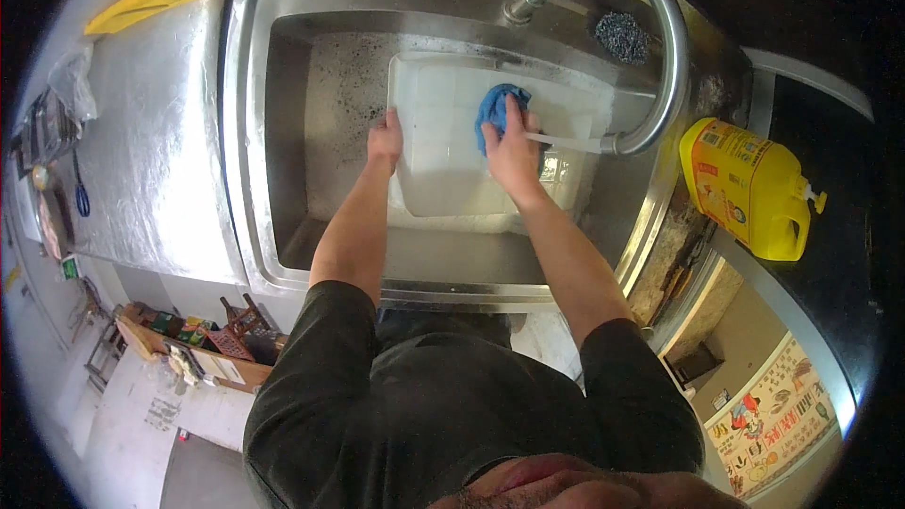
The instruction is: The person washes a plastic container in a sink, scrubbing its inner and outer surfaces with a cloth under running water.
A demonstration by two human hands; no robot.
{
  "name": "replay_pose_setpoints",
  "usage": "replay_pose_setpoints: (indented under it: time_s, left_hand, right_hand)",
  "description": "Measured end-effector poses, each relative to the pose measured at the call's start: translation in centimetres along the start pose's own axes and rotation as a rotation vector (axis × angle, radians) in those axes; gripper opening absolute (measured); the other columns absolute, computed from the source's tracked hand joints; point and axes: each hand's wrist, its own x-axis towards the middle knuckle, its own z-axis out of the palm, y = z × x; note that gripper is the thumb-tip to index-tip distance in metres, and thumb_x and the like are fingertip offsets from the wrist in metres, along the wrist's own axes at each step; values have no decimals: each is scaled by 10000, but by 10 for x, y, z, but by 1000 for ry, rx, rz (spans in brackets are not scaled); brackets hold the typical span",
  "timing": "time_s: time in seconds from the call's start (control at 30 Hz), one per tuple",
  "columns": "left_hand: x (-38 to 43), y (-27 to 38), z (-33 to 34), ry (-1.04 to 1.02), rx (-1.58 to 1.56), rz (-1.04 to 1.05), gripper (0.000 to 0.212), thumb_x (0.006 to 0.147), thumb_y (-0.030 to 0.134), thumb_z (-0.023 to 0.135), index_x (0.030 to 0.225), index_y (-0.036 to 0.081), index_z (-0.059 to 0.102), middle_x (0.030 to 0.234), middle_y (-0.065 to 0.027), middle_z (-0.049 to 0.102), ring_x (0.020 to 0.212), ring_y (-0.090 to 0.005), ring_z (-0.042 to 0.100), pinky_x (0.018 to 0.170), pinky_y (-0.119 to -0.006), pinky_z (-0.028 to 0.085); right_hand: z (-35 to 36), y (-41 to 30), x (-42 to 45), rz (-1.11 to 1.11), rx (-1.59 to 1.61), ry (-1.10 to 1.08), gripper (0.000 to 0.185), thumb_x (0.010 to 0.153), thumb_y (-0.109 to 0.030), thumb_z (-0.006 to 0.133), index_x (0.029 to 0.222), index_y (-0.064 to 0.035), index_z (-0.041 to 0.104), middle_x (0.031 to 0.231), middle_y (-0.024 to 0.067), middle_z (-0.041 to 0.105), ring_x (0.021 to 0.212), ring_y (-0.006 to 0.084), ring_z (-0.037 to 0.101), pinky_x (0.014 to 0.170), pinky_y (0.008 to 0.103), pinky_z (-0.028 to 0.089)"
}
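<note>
A stainless steel sink (339, 191) lies in front of me with a white rectangular plastic tub (438, 177) in it. My left hand (385, 140) grips the tub's left rim, thumb up along the edge. Inside the tub, my right hand (510, 152) presses a bunched blue cloth (493, 109) under its fingers. From the gooseneck faucet (675, 71) at the right, a thin stream of water (565, 141) runs towards my right hand. The palm hides part of the cloth.
A steel wool scourer (622, 37) rests on the ledge behind the faucet. Right of the sink is a yellow pump jug (749, 187) with a printed label. A metal worktop (155, 141) adjoins on the left, bearing a yellow plastic piece (148, 1). Dark specks dot the sink floor.
</note>
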Motion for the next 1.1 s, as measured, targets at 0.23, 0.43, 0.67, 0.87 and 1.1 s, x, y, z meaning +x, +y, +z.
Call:
replay_pose_setpoints:
  time_s: [0.23,0.43,0.67,0.87,1.1]
  left_hand:
    - [-22,15,-14,19,-39,-175,701,888,530,409,1149,-109,535,1150,-257,569,1083,-330,552,924,-361,407]
    - [-18,7,-3,-129,-141,-125,957,813,693,426,1191,-186,443,1177,-260,546,1067,-321,554,910,-360,428]
    - [4,-19,-31,-373,-441,-172,800,866,627,414,1195,-97,497,1123,-177,591,1011,-258,583,876,-360,464]
    - [16,-35,-29,-483,-660,-211,684,910,541,415,1208,-68,499,1118,-136,600,968,-221,599,843,-340,493]
    - [-8,-24,23,-702,-578,34,527,914,386,477,1225,-40,497,1117,-142,599,990,-207,583,835,-343,492]
  right_hand:
    - [-21,38,8,363,490,49,352,800,-307,662,969,-4,608,930,181,631,887,319,595,789,383,448]
    - [-6,213,-20,543,486,303,401,864,-329,580,1107,-10,588,1063,174,603,1030,318,557,887,368,418]
    - [-52,173,-34,629,1002,191,415,884,-308,575,1101,45,550,1092,123,595,984,208,552,851,329,429]
    - [-115,93,-46,576,973,185,294,898,-253,567,984,27,591,892,68,627,794,146,568,709,272,453]
    - [-186,65,-55,536,466,157,334,897,-294,553,862,38,544,813,81,574,736,153,486,673,306,410]
